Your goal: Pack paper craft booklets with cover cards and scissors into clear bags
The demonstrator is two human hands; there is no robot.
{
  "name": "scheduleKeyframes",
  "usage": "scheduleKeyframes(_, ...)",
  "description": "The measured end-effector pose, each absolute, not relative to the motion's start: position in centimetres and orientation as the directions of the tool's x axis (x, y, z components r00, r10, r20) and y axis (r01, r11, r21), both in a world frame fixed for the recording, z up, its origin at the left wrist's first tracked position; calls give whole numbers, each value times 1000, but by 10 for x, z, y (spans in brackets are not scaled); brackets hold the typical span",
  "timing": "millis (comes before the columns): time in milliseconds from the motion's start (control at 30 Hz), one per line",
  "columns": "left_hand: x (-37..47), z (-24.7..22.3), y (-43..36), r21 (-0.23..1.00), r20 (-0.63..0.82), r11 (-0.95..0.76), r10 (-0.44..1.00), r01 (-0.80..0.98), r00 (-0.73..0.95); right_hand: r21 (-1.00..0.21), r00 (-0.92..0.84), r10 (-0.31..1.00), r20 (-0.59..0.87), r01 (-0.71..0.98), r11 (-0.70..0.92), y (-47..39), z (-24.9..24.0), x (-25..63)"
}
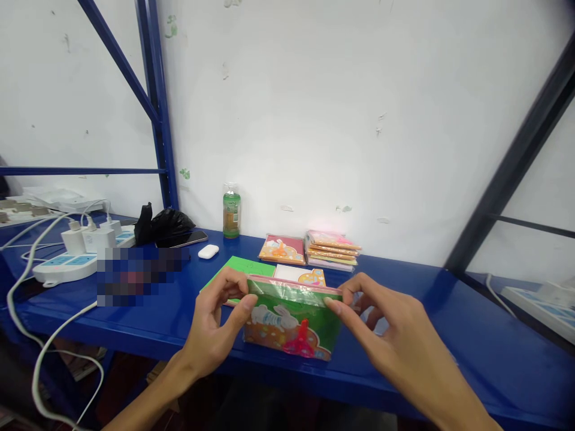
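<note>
Behind the packet [291, 311], a green card [240, 267] lies partly hidden.

Workroom: blue racking [164, 149], scuffed wall [291, 120]

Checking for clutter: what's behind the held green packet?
Behind the green packet, a flat green item and a white printed item show partly; beyond, a red packet and packet stack. What the green packet covers can't be seen.
</note>
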State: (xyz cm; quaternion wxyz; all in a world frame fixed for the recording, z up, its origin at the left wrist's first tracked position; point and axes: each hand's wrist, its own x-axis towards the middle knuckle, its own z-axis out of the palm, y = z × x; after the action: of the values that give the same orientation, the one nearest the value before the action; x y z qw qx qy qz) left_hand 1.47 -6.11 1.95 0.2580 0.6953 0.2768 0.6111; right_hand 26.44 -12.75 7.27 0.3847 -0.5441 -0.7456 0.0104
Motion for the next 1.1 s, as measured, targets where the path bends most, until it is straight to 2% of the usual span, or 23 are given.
scheduleKeyframes(267, 19, 21, -61, 692, 714, -711, 699, 122, 23, -441, -113, 831, 545, 805, 398, -126, 71, 260)
scheduleKeyframes(700, 20, 19, -61, 669, 735, -735, 676, 108, 44, -406, -127, 811, 571, 815, 414, -123, 67, 262)
scheduleKeyframes(1100, 29, 13, -64, 724, 689, -687, 725, 65, -11, -401, -133, 807, 575, 814, 420, -117, 64, 257)
